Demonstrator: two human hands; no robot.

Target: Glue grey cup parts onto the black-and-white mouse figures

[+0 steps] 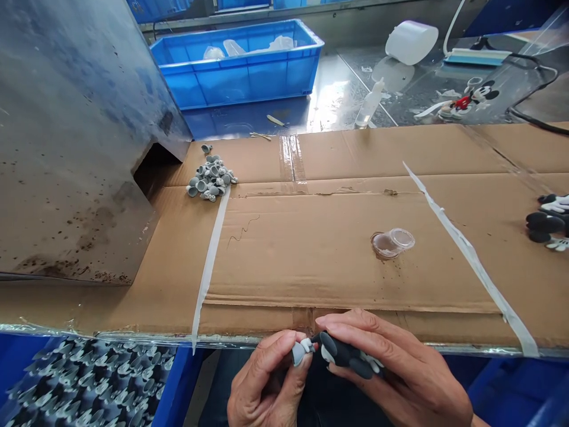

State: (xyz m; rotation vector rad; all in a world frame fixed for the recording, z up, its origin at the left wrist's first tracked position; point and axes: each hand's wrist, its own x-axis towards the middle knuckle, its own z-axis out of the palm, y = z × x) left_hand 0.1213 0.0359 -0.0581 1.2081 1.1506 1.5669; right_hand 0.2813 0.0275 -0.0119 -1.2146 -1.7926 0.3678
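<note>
At the near edge of the cardboard-covered table [338, 255], my right hand [400, 373] grips a small black and white cartoon mouse figure [344, 354]. My left hand [267, 379] pinches a small grey cap-like piece [301, 351] against the figure's end. Both hands are closed around these parts, just below the table's front edge. A heap of several matching grey pieces [211, 178] lies on the cardboard at the far left.
A small clear plastic cup [392, 243] sits mid-table. Finished black figures [549, 222] lie at the right edge. A bin of figures [84, 379] is lower left. A metal chute [75, 136] stands at left, and a blue crate [240, 65], a glue bottle [370, 104] and a coloured mouse figure [466, 99] behind.
</note>
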